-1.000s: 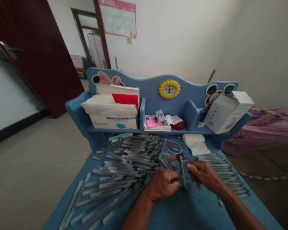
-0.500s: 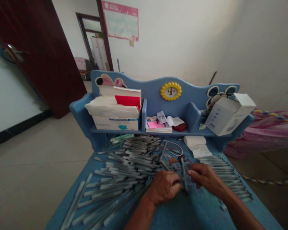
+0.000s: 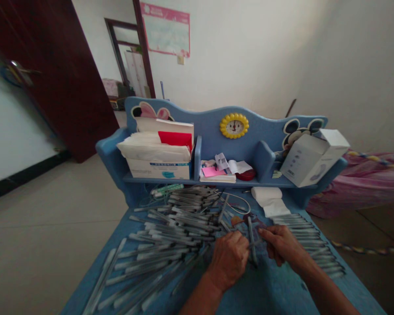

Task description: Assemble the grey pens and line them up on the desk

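Observation:
My left hand and my right hand meet over the near middle of a blue desk. Both are closed in a pinch on one thin grey pen that stands between them, pointing away from me. A big loose heap of grey pens covers the desk to the left of my hands. To the right, a neat row of pens lies side by side.
The desk's blue shelf holds a tissue box with books, pink and white papers and a tilted white carton. A white roll lies below it. A dark door stands at left, pink cloth at right.
My left hand has rolled over toward the pen, its back now turned up. The right hand has kept its pinch. The view has shifted slightly.

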### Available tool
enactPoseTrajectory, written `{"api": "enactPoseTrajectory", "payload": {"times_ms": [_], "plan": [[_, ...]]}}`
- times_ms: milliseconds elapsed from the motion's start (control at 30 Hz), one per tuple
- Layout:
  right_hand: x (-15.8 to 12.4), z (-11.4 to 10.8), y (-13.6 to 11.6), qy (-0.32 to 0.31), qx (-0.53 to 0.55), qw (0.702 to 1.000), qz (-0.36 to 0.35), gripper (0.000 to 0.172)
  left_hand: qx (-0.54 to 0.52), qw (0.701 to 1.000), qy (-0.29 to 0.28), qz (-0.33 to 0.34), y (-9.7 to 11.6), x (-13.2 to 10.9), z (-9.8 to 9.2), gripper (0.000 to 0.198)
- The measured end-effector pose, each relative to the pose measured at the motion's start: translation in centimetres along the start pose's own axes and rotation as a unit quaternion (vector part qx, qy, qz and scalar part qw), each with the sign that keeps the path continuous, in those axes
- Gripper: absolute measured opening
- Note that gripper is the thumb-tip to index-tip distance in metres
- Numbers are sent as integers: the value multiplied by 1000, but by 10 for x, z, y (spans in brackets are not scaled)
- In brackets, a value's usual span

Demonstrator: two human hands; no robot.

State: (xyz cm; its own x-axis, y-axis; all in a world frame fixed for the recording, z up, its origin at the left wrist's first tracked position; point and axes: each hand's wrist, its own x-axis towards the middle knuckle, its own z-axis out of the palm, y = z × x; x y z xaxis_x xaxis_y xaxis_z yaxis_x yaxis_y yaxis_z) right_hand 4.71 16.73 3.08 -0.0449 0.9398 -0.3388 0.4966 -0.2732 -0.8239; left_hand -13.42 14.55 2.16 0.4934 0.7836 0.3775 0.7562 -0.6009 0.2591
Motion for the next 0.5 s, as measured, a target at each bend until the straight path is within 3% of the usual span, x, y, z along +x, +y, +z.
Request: {"api": "enactPoseTrajectory", "payload": {"times_ms": [300,500], "plan": [[-8,-17,2,36,87,995,13,41,-63,995,-51,-57,-7,1,-2,12],[-16,-23,18,34,157,987,29,43,-82,990,-103,-41,-11,2,-4,8]]}}
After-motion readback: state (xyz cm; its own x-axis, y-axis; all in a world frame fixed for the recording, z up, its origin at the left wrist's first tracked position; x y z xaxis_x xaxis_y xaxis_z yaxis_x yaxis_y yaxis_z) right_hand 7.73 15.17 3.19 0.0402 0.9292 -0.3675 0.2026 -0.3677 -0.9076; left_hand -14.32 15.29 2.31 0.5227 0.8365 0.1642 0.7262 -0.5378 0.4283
